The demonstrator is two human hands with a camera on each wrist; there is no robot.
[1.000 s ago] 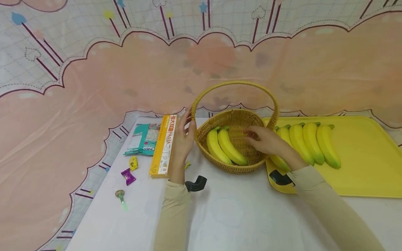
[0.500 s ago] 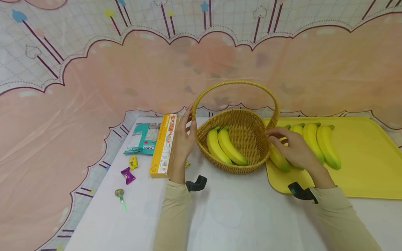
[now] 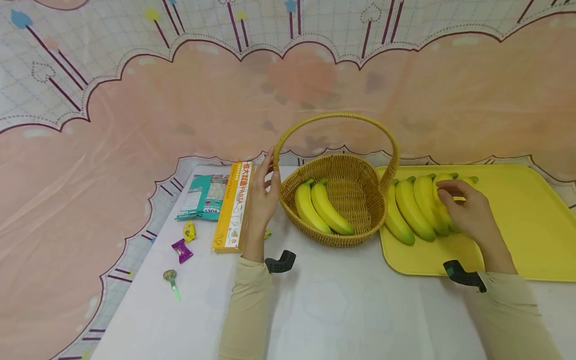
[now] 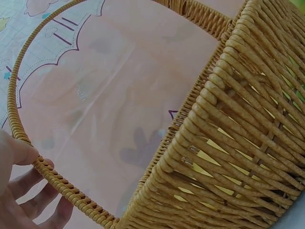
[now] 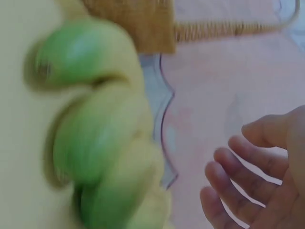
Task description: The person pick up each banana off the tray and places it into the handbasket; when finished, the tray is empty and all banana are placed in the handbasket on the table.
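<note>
My left hand holds the left side of the yellow wicker basket's handle, thumb on one side and fingertips on the other in the left wrist view. Two bananas lie side by side in the left part of the basket. Over on the right, my right hand hovers above a row of several bananas on a yellow tray, overlapping the rightmost ones. Its fingers are spread and loosely bent, with nothing between them, in the right wrist view.
Left of the basket lie a yellow pasta box and a teal packet. Nearer the front are a yellow candy, a purple candy and a lollipop. A patterned cloth hangs behind the table.
My right hand has moved out of the basket and rightward over the tray's bananas. The left hand stays at the handle, and the two bananas in the basket have not moved.
</note>
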